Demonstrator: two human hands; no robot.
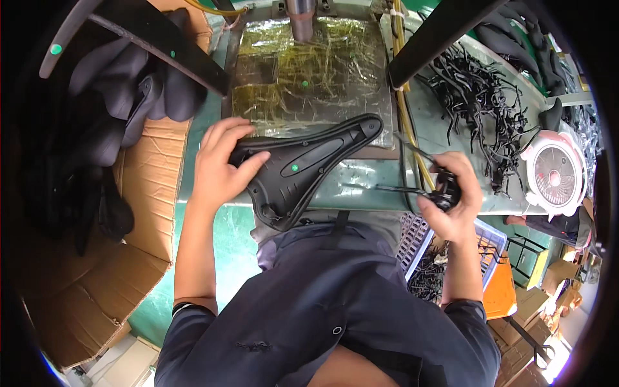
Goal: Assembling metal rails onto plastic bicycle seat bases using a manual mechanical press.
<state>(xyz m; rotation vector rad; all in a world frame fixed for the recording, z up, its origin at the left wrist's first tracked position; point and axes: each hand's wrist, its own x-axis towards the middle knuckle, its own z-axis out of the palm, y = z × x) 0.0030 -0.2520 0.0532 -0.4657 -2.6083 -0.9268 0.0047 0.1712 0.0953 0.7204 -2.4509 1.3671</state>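
Observation:
A black bicycle saddle (308,162) lies underside up over the front edge of the bench, its narrow nose toward the far right. My left hand (224,158) grips its wide rear end, thumb on the underside and fingers over the far edge. To the right, apart from the saddle, my right hand (462,203) is closed around a black saddle rail frame (445,188). Thin rods of that frame stick out leftward toward the saddle; its thick middle is partly covered by my fingers.
Behind the saddle, a film-covered plate (335,77) sits under a metal post (301,22). Dark machine arms slant in on both sides. Black saddles (109,77) fill a cardboard box (151,187) at left. Right are piled rail frames (487,109), a small fan (554,171) and a crate (416,242).

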